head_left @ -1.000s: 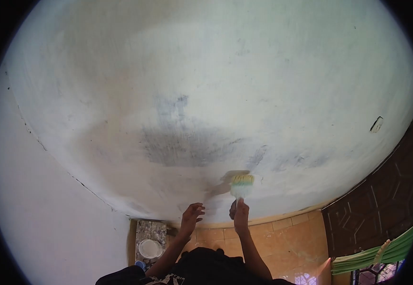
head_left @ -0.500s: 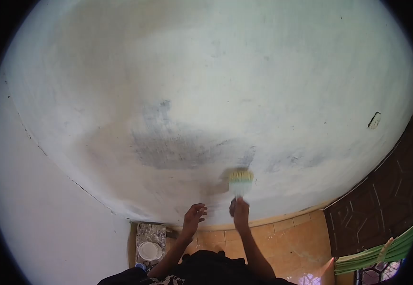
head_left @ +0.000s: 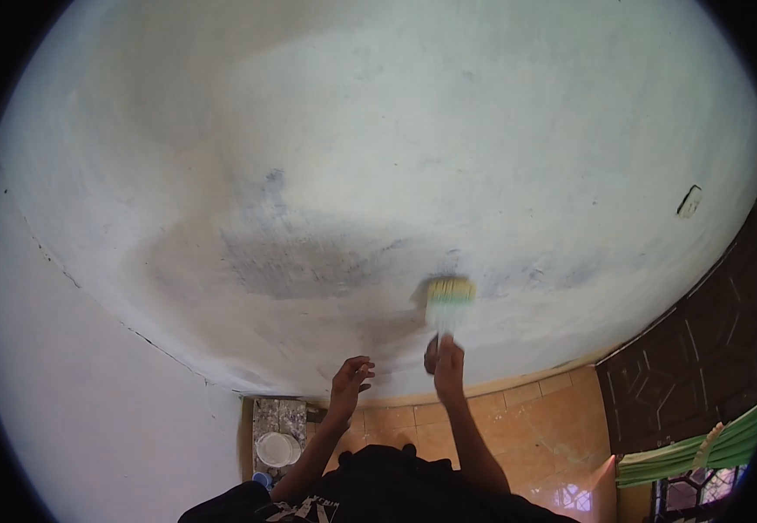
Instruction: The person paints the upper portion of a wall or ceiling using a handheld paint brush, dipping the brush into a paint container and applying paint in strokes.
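My right hand point(head_left: 450, 370) is closed around the handle of a wide paintbrush point(head_left: 450, 307). Its yellowish bristles point up at the wall point(head_left: 518, 183) and look to be against it, just below a dark, patchy grey area point(head_left: 304, 261). The brush is slightly blurred by motion. My left hand point(head_left: 350, 383) hangs in front of the lower wall, to the left of the brush. Its fingers are loosely bent and apart, and I see nothing in them.
At lower left, a paint-spattered stand point(head_left: 267, 414) bears a round white container point(head_left: 278, 449), with a blue item point(head_left: 262, 479) beside it. Orange tiles point(head_left: 527, 436) cover the floor. On the right are a dark carved door point(head_left: 683, 366), a green curtain point(head_left: 709, 453) and a wall switch point(head_left: 690, 201).
My right hand and the paintbrush have moved up the wall and slightly right. My left hand sits a little higher in view, and the camera view has shifted slightly.
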`<act>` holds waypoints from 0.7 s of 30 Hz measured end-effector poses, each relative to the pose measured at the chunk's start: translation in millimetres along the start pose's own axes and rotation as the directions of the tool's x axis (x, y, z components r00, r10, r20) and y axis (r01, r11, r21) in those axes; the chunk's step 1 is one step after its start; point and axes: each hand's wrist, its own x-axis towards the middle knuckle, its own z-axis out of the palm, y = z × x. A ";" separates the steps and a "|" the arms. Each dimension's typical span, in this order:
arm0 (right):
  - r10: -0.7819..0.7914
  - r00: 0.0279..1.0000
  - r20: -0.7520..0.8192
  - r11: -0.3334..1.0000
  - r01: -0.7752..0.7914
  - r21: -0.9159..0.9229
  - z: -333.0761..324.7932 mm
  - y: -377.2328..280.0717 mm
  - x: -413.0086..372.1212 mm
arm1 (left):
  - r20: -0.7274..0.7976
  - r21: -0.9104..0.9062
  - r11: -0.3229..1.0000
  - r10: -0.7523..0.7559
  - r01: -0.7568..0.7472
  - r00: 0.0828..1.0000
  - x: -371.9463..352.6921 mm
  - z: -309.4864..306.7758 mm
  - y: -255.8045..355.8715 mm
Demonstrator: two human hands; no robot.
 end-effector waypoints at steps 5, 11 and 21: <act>-0.051 0.996 0.072 0.995 0.057 -0.079 3.4 -31.7 32.5 | 0.044 0.001 1.000 0.003 -0.003 0.999 5.1 14.2 -2.9; 0.103 0.995 0.012 0.905 -0.089 -0.417 -49.2 85.2 -35.4 | 0.029 -0.036 0.998 0.058 -0.057 0.998 5.0 24.3 -1.9; -0.121 0.990 0.072 0.974 0.132 -0.183 -3.6 -23.5 34.4 | 0.032 0.007 0.999 0.043 -0.043 0.999 9.2 36.7 2.7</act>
